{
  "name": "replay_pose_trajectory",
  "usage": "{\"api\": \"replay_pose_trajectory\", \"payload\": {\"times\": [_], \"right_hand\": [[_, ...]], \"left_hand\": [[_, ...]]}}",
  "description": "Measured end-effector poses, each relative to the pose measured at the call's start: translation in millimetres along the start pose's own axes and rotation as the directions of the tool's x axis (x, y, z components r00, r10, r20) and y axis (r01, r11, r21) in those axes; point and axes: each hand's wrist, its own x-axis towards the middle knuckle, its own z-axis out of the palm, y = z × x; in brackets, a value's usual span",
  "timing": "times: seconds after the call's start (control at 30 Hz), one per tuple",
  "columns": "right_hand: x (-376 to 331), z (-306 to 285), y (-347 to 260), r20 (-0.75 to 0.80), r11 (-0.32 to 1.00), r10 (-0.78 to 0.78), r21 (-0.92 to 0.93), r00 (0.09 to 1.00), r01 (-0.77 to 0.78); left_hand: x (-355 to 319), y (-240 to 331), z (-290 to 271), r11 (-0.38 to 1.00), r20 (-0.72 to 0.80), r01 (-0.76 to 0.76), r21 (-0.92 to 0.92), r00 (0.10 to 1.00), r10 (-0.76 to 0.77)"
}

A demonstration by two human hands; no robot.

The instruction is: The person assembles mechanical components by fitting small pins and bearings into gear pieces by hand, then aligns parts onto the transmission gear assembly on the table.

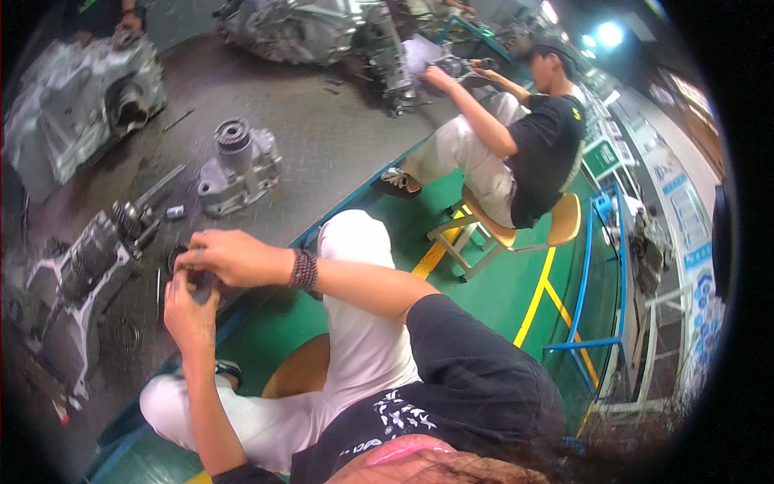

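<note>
Over the near edge of the metal workbench (302, 153), my two hands come together around a small dark metal part (200, 292), mostly covered by fingers; its exact kind cannot be made out. My left hand (187, 316) grips it from below. From above, my right hand (234, 256), with a beaded bracelet at the wrist, closes its fingers on the same part. Just left of them lies an open gearbox housing (76, 323) with gear shafts (85, 266). Beyond my hands stands a grey cast-metal housing (242, 173) topped by a dark toothed ring (232, 135).
A short metal cylinder (175, 212) and thin rings (125, 334) lie on the bench. Large gearbox casings (81, 109) stand farther back. At right, a co-worker (532, 153) sits on a wooden chair (564, 219), handling a metal part. Blue railing (584, 298) borders the green floor.
</note>
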Motion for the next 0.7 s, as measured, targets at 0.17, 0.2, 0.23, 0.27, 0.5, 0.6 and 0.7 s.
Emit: {"api": "replay_pose_trajectory", "payload": {"times": [0.17,0.2,0.23,0.27,0.5,0.6,0.7], "right_hand": [[-1.7,3.6,4.6,0.026,1.000,0.006,0.015,1.000,-0.007],[-2.9,3.8,5.9,0.036,1.000,0.012,0.009,0.999,-0.013],[-3.6,4.1,5.9,0.035,1.000,0.002,0.001,0.999,-0.002],[-4.8,4.5,6.1,0.035,1.000,-0.007,-0.007,0.999,0.007],[-2.2,-0.6,0.1,0.051,0.999,-0.042,0.037,0.998,0.040],[-6.6,-0.3,4.8,0.035,0.994,-0.009,0.107,0.999,0.005],[-9.3,0.8,8.8,0.051,0.994,0.010,0.109,0.999,-0.015]], "left_hand": [[3.1,15.6,-7.9,0.996,0.102,0.077,0.036,0.992,-0.080],[3.7,13.9,-4.7,0.998,0.101,0.062,0.032,0.993,-0.065],[3.6,11.9,-1.1,0.998,0.083,0.003,0.055,0.996,-0.008],[4.3,11.0,1.7,0.995,0.068,-0.054,0.079,0.997,0.048],[2.3,6.2,5.9,0.985,0.037,-0.079,0.153,0.997,0.074],[0.6,12.1,7.4,0.984,0.032,-0.065,0.167,0.998,0.061],[-1.2,10.7,15.9,0.981,0.011,-0.098,0.167,0.995,0.098]]}}
